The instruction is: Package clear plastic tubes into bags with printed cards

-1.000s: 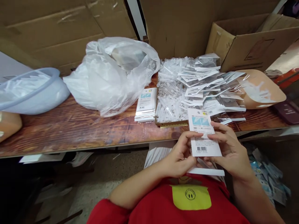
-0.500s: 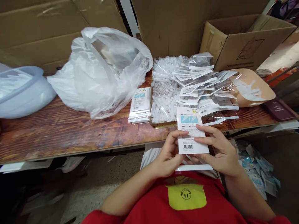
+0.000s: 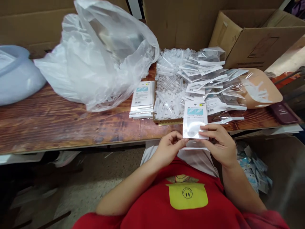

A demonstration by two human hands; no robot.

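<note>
Between my two hands is a clear plastic packet with a printed card [image 3: 195,119] inside, its unsealed-looking flap with a white strip hanging at the lower edge. My left hand [image 3: 170,144] pinches the packet's lower left corner between thumb and fingers. At the right side my right hand [image 3: 219,141] grips it, fingers over the card's face and thumb near the flap. Just beyond lies a shallow box of small clear plastic tubes [image 3: 168,105]. Several similar packets [image 3: 214,86] are heaped on the box's right side. A stack of carded packets [image 3: 143,98] lies left of the box.
A big white plastic bag [image 3: 95,60] and a pale blue basin [image 3: 19,76] stand on the left of the wooden table [image 3: 71,127]. Rightward are a peach tray [image 3: 269,86], an open cardboard box [image 3: 257,44] and a maroon object [image 3: 283,113]. More packets [image 3: 254,171] lie below the table.
The view has shifted slightly. My hands hold the packet a little farther forward, and my left fingers have moved off the card's face to its lower left corner.
</note>
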